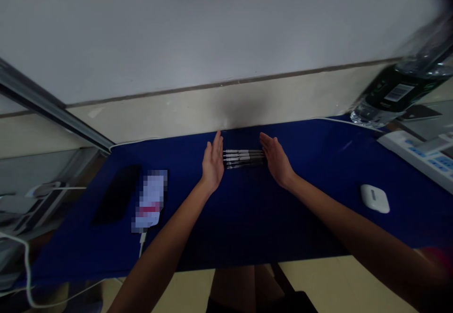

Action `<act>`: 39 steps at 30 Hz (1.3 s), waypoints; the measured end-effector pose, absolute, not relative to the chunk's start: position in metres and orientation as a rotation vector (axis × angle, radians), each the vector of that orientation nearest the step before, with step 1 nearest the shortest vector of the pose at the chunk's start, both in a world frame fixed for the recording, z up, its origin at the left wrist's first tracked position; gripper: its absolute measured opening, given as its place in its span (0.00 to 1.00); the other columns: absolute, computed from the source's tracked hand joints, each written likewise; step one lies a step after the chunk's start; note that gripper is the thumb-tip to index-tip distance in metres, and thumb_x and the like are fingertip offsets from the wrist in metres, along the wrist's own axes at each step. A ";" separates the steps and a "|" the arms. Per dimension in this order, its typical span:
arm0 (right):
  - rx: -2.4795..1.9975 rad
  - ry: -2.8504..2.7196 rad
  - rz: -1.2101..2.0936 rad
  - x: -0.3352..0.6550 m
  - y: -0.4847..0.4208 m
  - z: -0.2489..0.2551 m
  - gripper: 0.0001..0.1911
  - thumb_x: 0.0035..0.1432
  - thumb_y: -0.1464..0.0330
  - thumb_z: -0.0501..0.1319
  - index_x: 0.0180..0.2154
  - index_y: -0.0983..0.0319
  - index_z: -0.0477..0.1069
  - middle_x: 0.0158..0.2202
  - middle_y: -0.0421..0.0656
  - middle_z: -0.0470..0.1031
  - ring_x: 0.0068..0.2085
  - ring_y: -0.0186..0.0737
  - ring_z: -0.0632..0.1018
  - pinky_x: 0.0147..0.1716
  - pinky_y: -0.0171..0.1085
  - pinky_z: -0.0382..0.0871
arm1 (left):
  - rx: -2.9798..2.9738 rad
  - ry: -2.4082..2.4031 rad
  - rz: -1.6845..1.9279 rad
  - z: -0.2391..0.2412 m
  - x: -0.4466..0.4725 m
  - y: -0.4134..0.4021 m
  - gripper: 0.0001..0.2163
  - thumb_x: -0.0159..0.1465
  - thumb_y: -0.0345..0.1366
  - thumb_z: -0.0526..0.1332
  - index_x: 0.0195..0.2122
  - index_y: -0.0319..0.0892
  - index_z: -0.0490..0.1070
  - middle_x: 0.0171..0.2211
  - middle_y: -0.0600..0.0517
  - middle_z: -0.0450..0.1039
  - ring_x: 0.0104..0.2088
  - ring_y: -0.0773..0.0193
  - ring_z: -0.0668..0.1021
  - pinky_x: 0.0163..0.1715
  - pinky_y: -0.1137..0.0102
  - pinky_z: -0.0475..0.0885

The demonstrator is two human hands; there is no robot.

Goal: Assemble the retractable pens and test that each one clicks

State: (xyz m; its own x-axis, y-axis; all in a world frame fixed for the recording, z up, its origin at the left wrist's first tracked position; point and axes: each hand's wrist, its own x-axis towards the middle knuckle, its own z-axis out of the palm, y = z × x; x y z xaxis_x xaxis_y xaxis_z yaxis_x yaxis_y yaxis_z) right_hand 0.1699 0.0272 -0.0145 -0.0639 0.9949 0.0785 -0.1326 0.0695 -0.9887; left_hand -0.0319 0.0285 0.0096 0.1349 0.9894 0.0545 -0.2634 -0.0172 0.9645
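Several pens (243, 157) lie side by side in a row on the blue table mat (247, 209), near its far edge. My left hand (213, 162) stands on its edge at the pens' left ends, fingers straight and together. My right hand (277, 159) stands the same way at their right ends. Both palms face inward and bracket the pens; neither hand holds anything.
A dark phone (116, 194) and a lit phone on a white cable (150, 199) lie at the left. A white earbud case (374, 198) sits at the right, with a power strip (421, 155) and a water bottle (403, 91) beyond it. A wall runs behind the table.
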 end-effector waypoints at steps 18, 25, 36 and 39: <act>-0.980 -0.967 1.344 0.171 0.025 -0.008 0.29 0.64 0.46 0.45 0.57 0.51 0.66 0.65 0.38 0.61 0.67 0.40 0.57 0.67 0.44 0.45 | 1.077 0.913 1.216 0.011 -0.033 0.027 0.30 0.67 0.59 0.37 0.67 0.56 0.49 0.69 0.59 0.47 0.69 0.63 0.47 0.67 0.62 0.39; -0.995 -0.946 1.334 0.170 0.025 -0.007 0.28 0.63 0.46 0.47 0.56 0.51 0.67 0.64 0.38 0.62 0.66 0.42 0.58 0.67 0.45 0.46 | 1.074 0.904 1.226 0.011 -0.035 0.027 0.29 0.68 0.57 0.38 0.67 0.55 0.50 0.68 0.59 0.48 0.69 0.64 0.47 0.67 0.61 0.39; -0.971 -0.923 1.351 0.170 0.026 -0.008 0.27 0.64 0.48 0.48 0.56 0.52 0.67 0.64 0.38 0.62 0.66 0.38 0.59 0.67 0.42 0.46 | 1.089 0.899 1.246 0.012 -0.031 0.025 0.27 0.68 0.56 0.38 0.66 0.55 0.53 0.68 0.60 0.48 0.69 0.63 0.47 0.67 0.61 0.38; -0.961 -0.938 1.349 0.171 0.027 -0.012 0.27 0.64 0.47 0.47 0.56 0.52 0.67 0.64 0.37 0.61 0.66 0.38 0.58 0.67 0.43 0.46 | 1.070 0.877 1.258 0.011 -0.032 0.025 0.27 0.69 0.55 0.39 0.66 0.56 0.54 0.68 0.60 0.49 0.69 0.62 0.47 0.67 0.60 0.37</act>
